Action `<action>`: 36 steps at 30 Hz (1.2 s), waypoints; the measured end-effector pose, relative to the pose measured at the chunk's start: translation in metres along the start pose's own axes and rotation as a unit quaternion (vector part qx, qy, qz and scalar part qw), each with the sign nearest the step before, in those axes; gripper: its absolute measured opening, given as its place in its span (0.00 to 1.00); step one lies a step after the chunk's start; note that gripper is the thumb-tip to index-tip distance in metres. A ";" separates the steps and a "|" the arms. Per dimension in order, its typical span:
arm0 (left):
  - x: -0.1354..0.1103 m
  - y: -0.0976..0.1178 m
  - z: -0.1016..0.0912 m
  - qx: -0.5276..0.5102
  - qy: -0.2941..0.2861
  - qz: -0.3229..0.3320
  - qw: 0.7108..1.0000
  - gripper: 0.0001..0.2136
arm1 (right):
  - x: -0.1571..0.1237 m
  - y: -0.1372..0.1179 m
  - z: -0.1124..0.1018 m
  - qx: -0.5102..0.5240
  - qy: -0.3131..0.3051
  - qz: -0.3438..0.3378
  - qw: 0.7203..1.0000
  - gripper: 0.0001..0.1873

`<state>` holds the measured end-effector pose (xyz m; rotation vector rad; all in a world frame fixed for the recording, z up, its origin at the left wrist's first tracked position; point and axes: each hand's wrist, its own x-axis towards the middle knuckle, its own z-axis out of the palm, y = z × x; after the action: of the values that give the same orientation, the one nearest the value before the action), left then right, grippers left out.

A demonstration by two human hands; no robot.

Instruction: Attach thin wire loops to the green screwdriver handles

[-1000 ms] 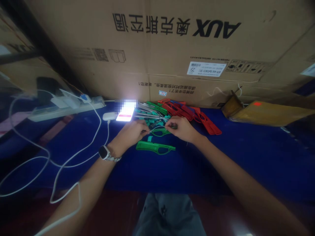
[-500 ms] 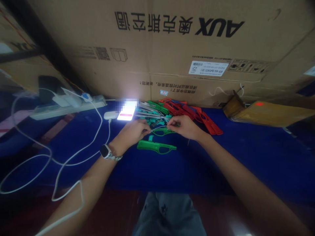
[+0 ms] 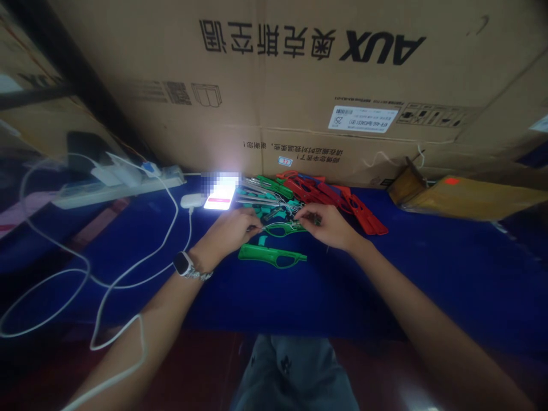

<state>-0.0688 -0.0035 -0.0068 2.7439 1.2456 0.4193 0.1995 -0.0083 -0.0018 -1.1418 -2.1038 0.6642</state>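
Observation:
My left hand (image 3: 240, 226), closed in a pinch, is at the left end of a green lighter shell (image 3: 280, 230) with a looped opening. A thin pale wire runs along that shell between my hands. My right hand (image 3: 327, 225) curls at the shell's right end with its fingers closed; what they grip is too small to make out. Nearer to me a second green lighter shell (image 3: 270, 256) lies flat. Just above it is a small teal piece (image 3: 262, 241). Beyond my hands are metal tubes (image 3: 257, 200) and teal parts (image 3: 257, 210) in a pile.
Red lighter shells (image 3: 363, 214) are heaped behind my right hand. A lit phone (image 3: 220, 194) and white charger (image 3: 192, 201) lie left of the pile. White cables loop from a power strip (image 3: 115, 188). A large cardboard box (image 3: 278, 74) stands behind; a yellowish box (image 3: 475, 197) sits at right.
My right hand has shifted slightly right and toward me, and its fingers have moved off the wire's upper stretch. My left hand has stayed in place.

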 end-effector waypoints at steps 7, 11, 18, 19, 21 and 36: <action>0.000 0.001 0.000 0.007 0.003 -0.001 1.000 0.06 | 0.004 -0.001 0.019 -0.053 0.018 -0.025 0.998 0.03; 0.001 0.001 0.000 0.007 0.006 -0.003 1.000 0.06 | 0.007 -0.005 0.031 -0.107 0.014 -0.026 0.994 0.06; 0.001 0.005 -0.004 0.000 -0.014 -0.015 1.000 0.07 | 0.007 -0.004 0.032 -0.111 0.039 -0.018 0.993 0.06; 0.001 0.006 -0.004 -0.001 -0.015 -0.015 1.000 0.07 | 0.007 -0.004 0.031 -0.109 0.042 -0.018 0.993 0.06; 0.001 0.006 -0.004 -0.002 -0.017 -0.013 1.000 0.07 | 0.007 -0.003 0.029 -0.111 0.046 -0.023 0.992 0.05; -0.001 0.002 0.000 -0.012 -0.005 -0.002 1.000 0.08 | -0.005 0.008 0.018 -0.113 0.019 -0.067 0.991 0.07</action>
<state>-0.0674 -0.0055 -0.0069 2.7194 1.2350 0.4176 0.1919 -0.0108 -0.0204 -1.1112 -2.2426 0.3447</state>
